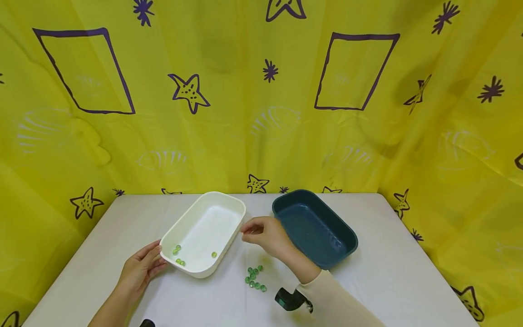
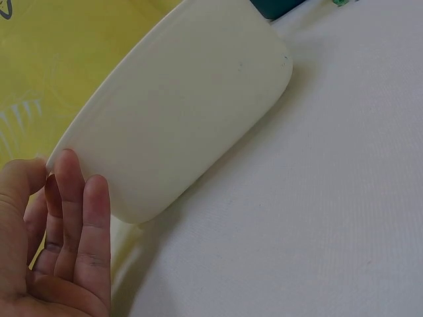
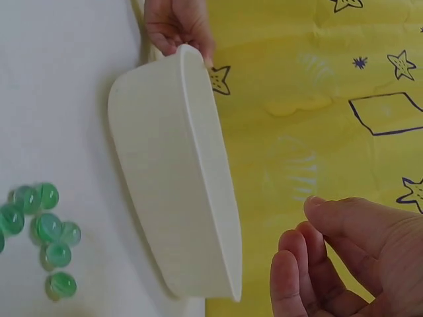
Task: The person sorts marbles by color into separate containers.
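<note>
My left hand (image 1: pixel 136 270) pinches the near left rim of a white plastic basin (image 1: pixel 208 227), thumb on the rim and fingers below it. In the left wrist view the basin's outer wall (image 2: pixel 185 112) fills the upper part. Several yellow-green marbles (image 1: pixel 214 255) lie inside, toward the near end. Just off the basin's right side, my right hand (image 1: pixel 267 234) hovers with loosely bent fingers. The right wrist view shows no object between that hand's thumb and fingers (image 3: pixel 285 277). Several green glass marbles (image 1: pixel 253 276) sit in a cluster on the table, nearer than the right hand.
A dark teal basin (image 1: pixel 310 227) stands on the right side of the white-covered table (image 1: pixel 392 272), partly behind the right forearm. Yellow curtain (image 1: pixel 229 150) printed with starfish encloses the back and sides. A black wrist camera (image 1: pixel 288 299) is beside the right sleeve.
</note>
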A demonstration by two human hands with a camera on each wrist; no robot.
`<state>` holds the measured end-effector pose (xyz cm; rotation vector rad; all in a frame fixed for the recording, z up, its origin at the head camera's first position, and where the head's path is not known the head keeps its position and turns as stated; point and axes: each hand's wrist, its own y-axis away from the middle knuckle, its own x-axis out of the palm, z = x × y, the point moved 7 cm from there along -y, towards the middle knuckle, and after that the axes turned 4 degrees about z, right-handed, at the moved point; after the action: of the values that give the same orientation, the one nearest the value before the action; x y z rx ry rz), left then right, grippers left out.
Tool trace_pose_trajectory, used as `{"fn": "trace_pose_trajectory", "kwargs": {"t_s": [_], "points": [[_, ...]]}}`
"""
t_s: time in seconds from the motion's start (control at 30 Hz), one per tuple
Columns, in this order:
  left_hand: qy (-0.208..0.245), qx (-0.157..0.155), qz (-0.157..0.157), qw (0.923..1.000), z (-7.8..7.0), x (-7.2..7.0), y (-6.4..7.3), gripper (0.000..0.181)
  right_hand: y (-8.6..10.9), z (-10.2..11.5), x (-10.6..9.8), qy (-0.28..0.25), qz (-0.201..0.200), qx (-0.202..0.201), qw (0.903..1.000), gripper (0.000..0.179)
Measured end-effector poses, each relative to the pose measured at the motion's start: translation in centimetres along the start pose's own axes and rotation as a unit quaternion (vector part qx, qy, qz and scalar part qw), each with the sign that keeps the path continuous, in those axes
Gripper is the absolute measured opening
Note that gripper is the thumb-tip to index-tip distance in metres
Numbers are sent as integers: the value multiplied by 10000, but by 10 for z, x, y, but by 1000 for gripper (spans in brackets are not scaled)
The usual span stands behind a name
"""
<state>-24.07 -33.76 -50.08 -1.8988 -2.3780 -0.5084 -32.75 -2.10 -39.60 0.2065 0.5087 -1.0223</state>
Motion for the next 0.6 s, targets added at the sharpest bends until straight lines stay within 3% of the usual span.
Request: {"fn": "trace_pose_trajectory", "kwargs": {"t_s": [0.6], "points": [[-10,81,29,10000,0,0,-1,27,23,-24,-60,166,-502,82,9986,13]]}}
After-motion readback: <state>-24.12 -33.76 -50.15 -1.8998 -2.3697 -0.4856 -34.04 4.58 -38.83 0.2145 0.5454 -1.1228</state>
